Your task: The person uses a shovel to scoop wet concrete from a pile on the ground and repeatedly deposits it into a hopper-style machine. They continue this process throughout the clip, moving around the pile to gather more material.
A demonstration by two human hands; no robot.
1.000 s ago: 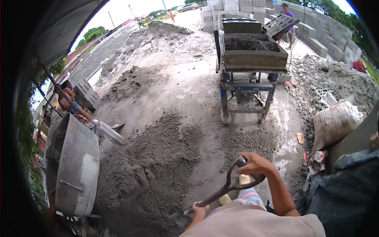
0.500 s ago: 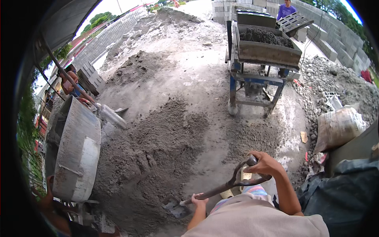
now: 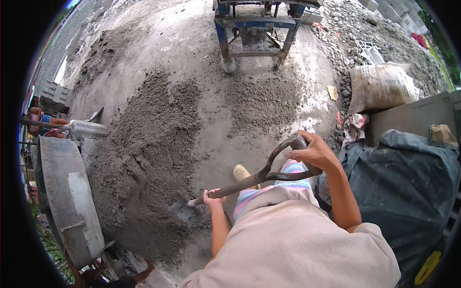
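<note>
A shovel point(image 3: 240, 186) slants across in front of me, its D-shaped handle up at the right and its grey blade point(image 3: 185, 209) low at the left. My right hand point(image 3: 312, 152) is wrapped round the grip of that handle. Further down, near the blade, my left hand point(image 3: 213, 197) grips the lower shaft. The blade rests at the right edge of a broad heap of damp grey sand or mortar mix point(image 3: 144, 168); its tip lies against the material, and I cannot tell how deep it sits.
Left of the heap stands a large round metal mixer drum point(image 3: 72, 201). A blue-framed machine point(image 3: 257, 23) is at the far side. On the right are a filled sack point(image 3: 382, 86), a dark tarp-covered object point(image 3: 398, 182) and gravel point(image 3: 343, 53). Another person's limb point(image 3: 144, 272) shows at lower left.
My view has tilted down and turned, so the machine now sits at the top edge and its tray is out of sight. Both hands keep their hold on the shovel.
</note>
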